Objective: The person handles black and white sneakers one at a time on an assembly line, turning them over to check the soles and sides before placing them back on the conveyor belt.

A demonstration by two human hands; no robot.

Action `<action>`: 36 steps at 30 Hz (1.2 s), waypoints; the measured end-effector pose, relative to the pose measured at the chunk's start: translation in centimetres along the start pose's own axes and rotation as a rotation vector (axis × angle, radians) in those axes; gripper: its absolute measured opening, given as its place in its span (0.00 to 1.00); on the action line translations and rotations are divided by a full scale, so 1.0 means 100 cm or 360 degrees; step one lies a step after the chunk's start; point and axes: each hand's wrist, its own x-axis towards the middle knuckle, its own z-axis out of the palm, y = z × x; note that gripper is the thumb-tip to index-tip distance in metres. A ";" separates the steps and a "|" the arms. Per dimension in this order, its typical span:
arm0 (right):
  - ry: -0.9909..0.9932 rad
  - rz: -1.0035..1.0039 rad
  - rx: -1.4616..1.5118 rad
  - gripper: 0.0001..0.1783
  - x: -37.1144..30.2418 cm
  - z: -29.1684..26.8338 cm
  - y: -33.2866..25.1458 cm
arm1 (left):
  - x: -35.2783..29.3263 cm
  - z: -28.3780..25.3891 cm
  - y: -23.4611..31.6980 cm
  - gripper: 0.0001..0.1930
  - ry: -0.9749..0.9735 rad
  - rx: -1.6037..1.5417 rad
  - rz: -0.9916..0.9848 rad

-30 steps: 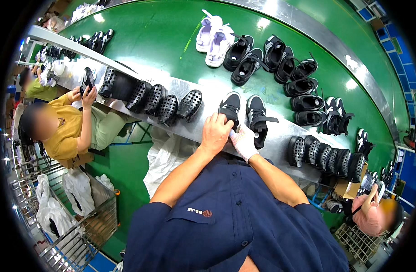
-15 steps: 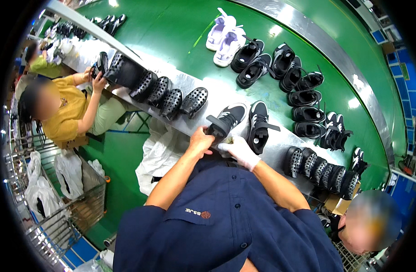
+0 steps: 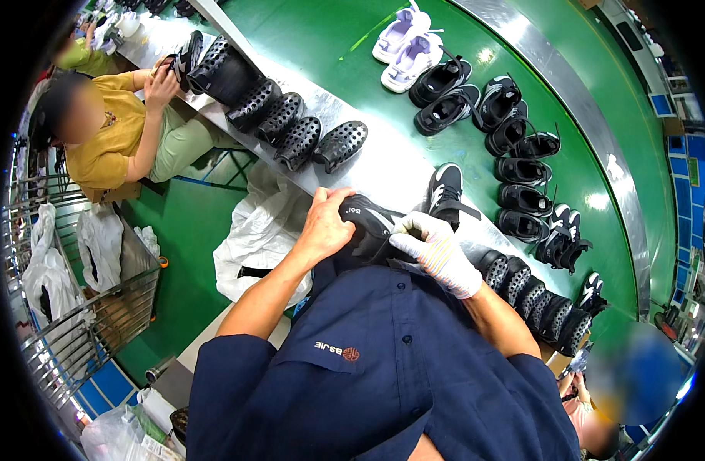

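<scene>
Both my hands grip one black sneaker (image 3: 372, 229) held close against my chest, above the near edge of the steel side rail (image 3: 383, 173). My bare left hand (image 3: 327, 227) wraps its heel end. My right hand (image 3: 437, 250), in a white knit glove, holds the toe end. Its partner, a black sneaker with white stripes (image 3: 446, 192), stands on the rail just beyond my hands.
A green conveyor belt (image 3: 322, 46) carries two lilac sneakers (image 3: 402, 46) and several black sandals (image 3: 514, 146). Black perforated shoe lasts (image 3: 291, 131) line the rail on the left, more (image 3: 533, 296) on the right. A person in a yellow shirt (image 3: 110, 134) sits left. A wire cart (image 3: 91, 307) stands lower left.
I have lifted the left sneaker off the rail and drawn it toward my chest, both hands closing round it. My view has tilted, so the belt has shifted right.
</scene>
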 end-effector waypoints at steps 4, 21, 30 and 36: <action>0.0005 -0.0048 -0.0047 0.07 -0.001 -0.004 0.008 | 0.000 -0.007 -0.003 0.35 0.0064 -0.0061 0.0303; -0.0181 -0.0083 -0.0252 0.08 0.010 0.000 0.001 | 0.007 -0.028 0.023 0.35 -0.0285 -0.0009 0.0780; -0.0207 -0.0197 -0.0596 0.11 0.021 0.003 0.006 | 0.004 -0.025 0.030 0.34 -0.0296 -0.0013 0.0820; 0.0528 -0.0404 -0.1043 0.15 0.029 0.006 0.031 | -0.001 -0.001 0.008 0.31 -0.0120 0.0018 -0.0025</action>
